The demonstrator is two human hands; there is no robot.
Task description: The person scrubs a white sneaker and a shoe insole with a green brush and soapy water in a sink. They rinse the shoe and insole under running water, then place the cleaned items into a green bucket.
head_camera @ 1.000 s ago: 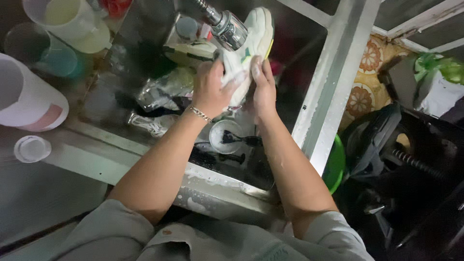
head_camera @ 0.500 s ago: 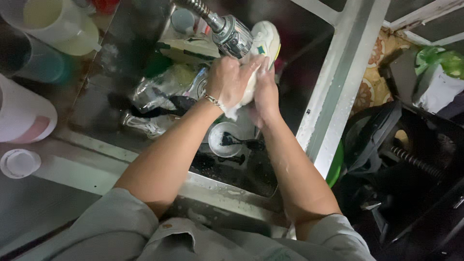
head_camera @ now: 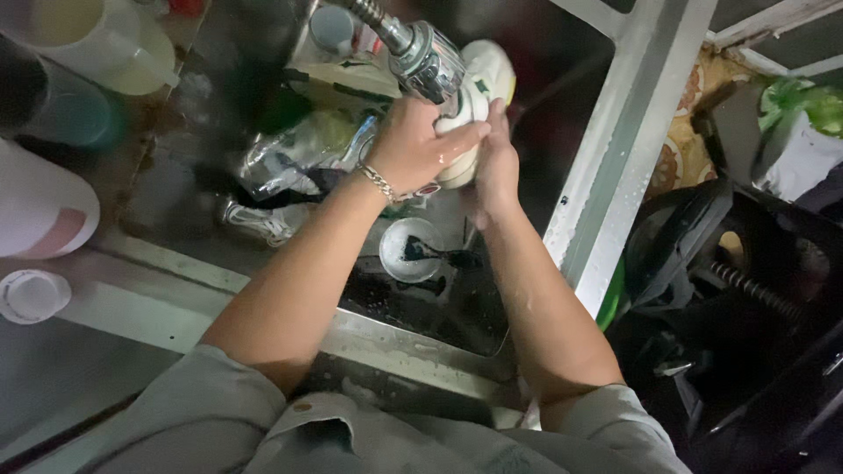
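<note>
Over a metal sink [head_camera: 421,338], both hands grip a white sneaker [head_camera: 485,75] just under the chrome faucet head [head_camera: 428,63]. The left hand [head_camera: 417,149] (bracelet at the wrist) wraps its fingers [head_camera: 465,140] around the shoe's side; the right hand [head_camera: 496,162] presses its fingers together against the far side. A small round bowl [head_camera: 411,248] sits below.

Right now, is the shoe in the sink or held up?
Held up: both hands, left and right, grip the shoe under the faucet, above the sink.
</note>
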